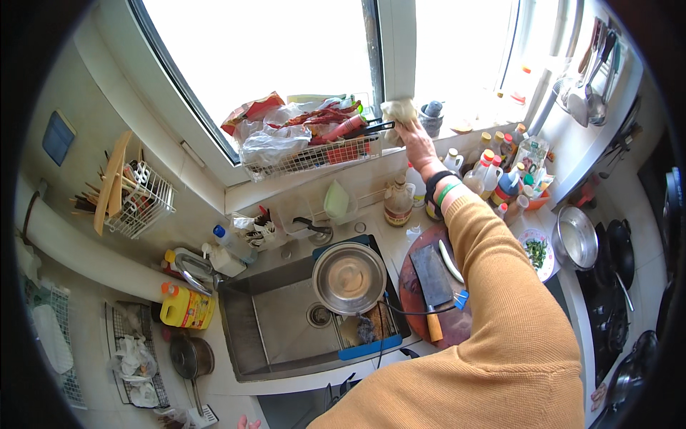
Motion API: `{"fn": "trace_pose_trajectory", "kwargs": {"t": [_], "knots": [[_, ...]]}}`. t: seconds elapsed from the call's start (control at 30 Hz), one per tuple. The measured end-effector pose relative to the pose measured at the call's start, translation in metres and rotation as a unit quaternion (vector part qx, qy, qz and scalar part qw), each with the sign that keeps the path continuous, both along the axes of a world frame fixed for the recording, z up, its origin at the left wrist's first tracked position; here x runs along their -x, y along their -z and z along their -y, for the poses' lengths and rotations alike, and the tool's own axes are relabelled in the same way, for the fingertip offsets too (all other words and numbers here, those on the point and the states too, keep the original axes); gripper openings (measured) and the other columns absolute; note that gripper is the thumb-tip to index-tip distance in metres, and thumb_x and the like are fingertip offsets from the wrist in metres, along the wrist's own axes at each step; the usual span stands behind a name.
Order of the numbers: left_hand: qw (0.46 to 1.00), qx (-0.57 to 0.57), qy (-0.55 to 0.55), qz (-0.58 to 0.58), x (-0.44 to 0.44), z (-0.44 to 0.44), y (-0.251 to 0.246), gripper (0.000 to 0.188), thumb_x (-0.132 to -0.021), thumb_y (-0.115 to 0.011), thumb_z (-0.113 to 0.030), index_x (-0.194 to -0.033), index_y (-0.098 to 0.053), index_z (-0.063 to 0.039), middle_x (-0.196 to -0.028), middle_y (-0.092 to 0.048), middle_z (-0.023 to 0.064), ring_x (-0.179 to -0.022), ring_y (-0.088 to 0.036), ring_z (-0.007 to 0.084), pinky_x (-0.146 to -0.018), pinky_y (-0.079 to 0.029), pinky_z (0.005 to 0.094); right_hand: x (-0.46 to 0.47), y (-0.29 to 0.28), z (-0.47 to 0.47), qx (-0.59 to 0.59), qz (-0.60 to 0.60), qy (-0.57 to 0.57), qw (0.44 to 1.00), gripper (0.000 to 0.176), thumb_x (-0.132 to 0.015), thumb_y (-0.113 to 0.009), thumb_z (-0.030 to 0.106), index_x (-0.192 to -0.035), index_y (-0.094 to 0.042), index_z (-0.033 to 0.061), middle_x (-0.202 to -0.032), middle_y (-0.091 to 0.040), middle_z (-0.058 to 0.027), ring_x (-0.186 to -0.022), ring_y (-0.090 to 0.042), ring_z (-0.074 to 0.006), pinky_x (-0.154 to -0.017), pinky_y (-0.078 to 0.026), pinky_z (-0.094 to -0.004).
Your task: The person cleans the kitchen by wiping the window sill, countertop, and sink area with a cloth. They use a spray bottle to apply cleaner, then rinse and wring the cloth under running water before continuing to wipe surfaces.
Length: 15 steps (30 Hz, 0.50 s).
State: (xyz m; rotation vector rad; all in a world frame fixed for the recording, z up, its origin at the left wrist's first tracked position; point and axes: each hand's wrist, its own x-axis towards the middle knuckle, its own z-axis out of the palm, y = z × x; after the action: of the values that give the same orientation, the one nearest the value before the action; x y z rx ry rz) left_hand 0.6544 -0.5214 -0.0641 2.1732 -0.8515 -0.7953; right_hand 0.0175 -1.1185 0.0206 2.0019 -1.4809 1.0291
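Note:
My right hand (419,146) reaches far forward to the window sill. It is closed on a pale, crumpled cloth (397,117), pressed near the foot of the white window post (397,51). Left of the cloth stands a white wire basket (316,155) filled with plastic bags, dried red chillies and dark-handled items. A stone mortar with a pestle (431,115) is just right of the cloth. Of my left hand (249,422) only a few fingertips show at the bottom edge; the remainder is out of view.
Below lies a steel sink (278,316) with a metal basin (348,278) over its right side. A cleaver (431,276) rests on a round cutting board (410,292) under my arm. Several sauce bottles (485,166) crowd the corner. A steel bowl (574,238) stands near the stove (600,322).

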Motion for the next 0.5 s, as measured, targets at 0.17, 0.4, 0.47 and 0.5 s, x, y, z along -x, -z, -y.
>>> {"fn": "trace_pose_trajectory", "kwargs": {"t": [0.17, 0.4, 0.47, 0.5], "knots": [[0.994, -0.025, -0.076, -0.072, 0.012, -0.002, -0.015, 0.05, -0.101, -0.048, -0.021, -0.144, -0.035, 0.001, -0.13, -0.054, 0.0218, -0.113, -0.06, 0.0299, -0.086, -0.054, 0.0399, -0.007, 0.045, 0.006, -0.022, -0.008, 0.043, 0.999, 0.07, -0.079, -0.051, -0.007, -0.146, -0.038, 0.0099, -0.143, -0.04, -0.018, -0.135, -0.036, -0.0368, -0.111, -0.037, -0.0396], [0.996, -0.024, -0.062, -0.061, 0.024, -0.01, -0.014, 0.049, -0.101, -0.048, -0.021, -0.143, -0.036, 0.001, -0.127, -0.057, 0.0225, -0.109, -0.06, 0.0308, -0.092, -0.05, 0.038, -0.062, 0.045, 0.004, -0.226, 0.308, 0.083, 0.92, 0.091, -0.077, -0.051, -0.009, -0.153, -0.003, 0.0007, -0.154, -0.011, -0.0304, -0.139, -0.028, -0.0444, -0.109, -0.038, -0.0407], [0.995, -0.017, -0.073, -0.062, 0.024, -0.015, -0.012, 0.048, -0.101, -0.048, -0.021, -0.142, -0.037, 0.0, -0.125, -0.058, 0.0226, -0.107, -0.06, 0.0299, -0.092, -0.049, 0.037, -0.08, 0.047, 0.007, -0.235, 0.348, 0.092, 0.903, 0.088, -0.077, -0.053, -0.007, -0.151, -0.006, -0.0034, -0.153, -0.014, -0.0313, -0.137, -0.032, -0.0442, -0.107, -0.039, -0.0413], [0.995, -0.012, -0.079, -0.058, 0.023, -0.018, -0.011, 0.048, -0.1, -0.048, -0.021, -0.142, -0.038, 0.0, -0.125, -0.058, 0.0224, -0.106, -0.061, 0.0288, -0.09, -0.05, 0.0363, -0.088, 0.049, 0.01, -0.226, 0.343, 0.099, 0.906, 0.085, -0.077, -0.054, -0.006, -0.15, -0.01, -0.0054, -0.152, -0.017, -0.0319, -0.135, -0.035, -0.0439, -0.106, -0.039, -0.0416]]}}
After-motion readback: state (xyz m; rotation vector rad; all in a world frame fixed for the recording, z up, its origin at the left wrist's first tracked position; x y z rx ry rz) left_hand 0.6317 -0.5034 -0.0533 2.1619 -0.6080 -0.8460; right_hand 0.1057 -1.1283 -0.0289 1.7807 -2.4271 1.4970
